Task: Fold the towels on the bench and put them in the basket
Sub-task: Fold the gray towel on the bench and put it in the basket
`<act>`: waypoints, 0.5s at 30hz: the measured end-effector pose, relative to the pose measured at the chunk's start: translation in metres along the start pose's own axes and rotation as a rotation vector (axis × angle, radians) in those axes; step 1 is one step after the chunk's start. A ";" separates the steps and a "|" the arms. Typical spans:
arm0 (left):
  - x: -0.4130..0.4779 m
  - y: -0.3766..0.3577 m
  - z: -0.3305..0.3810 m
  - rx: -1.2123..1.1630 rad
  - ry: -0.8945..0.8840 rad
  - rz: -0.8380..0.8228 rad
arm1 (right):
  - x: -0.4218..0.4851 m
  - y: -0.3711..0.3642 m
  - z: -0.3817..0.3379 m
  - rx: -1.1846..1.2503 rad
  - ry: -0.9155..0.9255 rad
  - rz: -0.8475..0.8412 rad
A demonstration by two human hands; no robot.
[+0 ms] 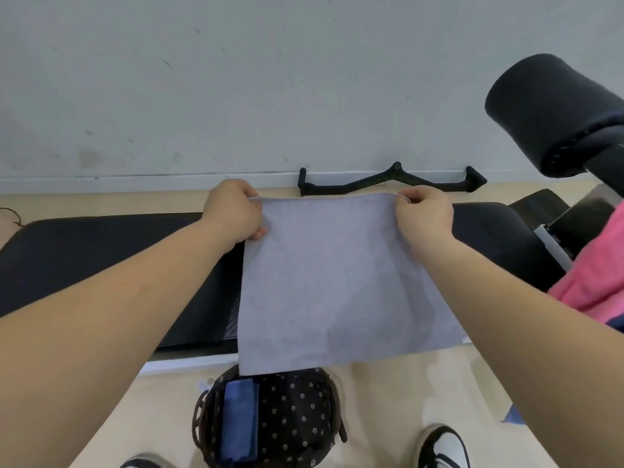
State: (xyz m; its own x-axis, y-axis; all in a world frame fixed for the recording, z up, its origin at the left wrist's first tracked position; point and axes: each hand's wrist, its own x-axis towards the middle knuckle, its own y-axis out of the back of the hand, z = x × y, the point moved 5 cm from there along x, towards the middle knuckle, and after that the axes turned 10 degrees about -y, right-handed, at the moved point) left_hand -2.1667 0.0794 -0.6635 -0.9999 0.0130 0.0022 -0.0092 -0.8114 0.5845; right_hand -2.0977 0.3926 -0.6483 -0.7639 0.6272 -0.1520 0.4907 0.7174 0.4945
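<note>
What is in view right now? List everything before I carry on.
grey towel: one, grey, held up in front of the bench, lower edge above the basket
blue towel: one, blue, folded, in the left side of the basket
basket: one, dark with a dotted lining, on the floor in front of the bench
bench: one, black, across the middle
pink cloth: one, pink, right edge
bar handle: one, black, on the floor by the wall
roller pad: one, black, upper right
shoes: two, black and white, bottom edge
left hand: one, pinches the grey towel's top left corner
right hand: one, pinches its top right corner
</note>
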 end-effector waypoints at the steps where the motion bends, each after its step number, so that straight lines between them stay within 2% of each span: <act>1: 0.002 0.001 -0.001 0.017 -0.024 0.025 | -0.001 -0.003 0.000 -0.018 0.039 -0.023; 4: -0.014 0.004 0.013 0.255 -0.229 0.014 | -0.018 -0.008 -0.003 -0.157 0.248 -0.063; 7: -0.068 -0.006 0.040 0.367 -0.517 -0.141 | -0.047 -0.010 -0.009 -0.376 0.413 -0.117; 9: -0.113 -0.016 0.048 0.471 -0.653 -0.309 | -0.072 -0.012 -0.012 -0.596 0.403 -0.243; 11: -0.152 -0.026 0.048 0.617 -0.751 -0.407 | -0.102 -0.011 -0.011 -0.818 0.358 -0.376; 15: -0.197 -0.053 0.032 0.878 -0.913 -0.409 | -0.152 0.006 -0.003 -1.138 0.311 -0.407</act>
State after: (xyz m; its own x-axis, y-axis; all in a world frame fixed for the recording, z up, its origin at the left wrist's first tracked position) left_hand -1.9687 0.1390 -0.6690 -0.5583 0.8286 0.0409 0.0488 -0.0164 0.9987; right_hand -1.9797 0.3010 -0.6194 -0.9180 0.2118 -0.3352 -0.3266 0.0753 0.9421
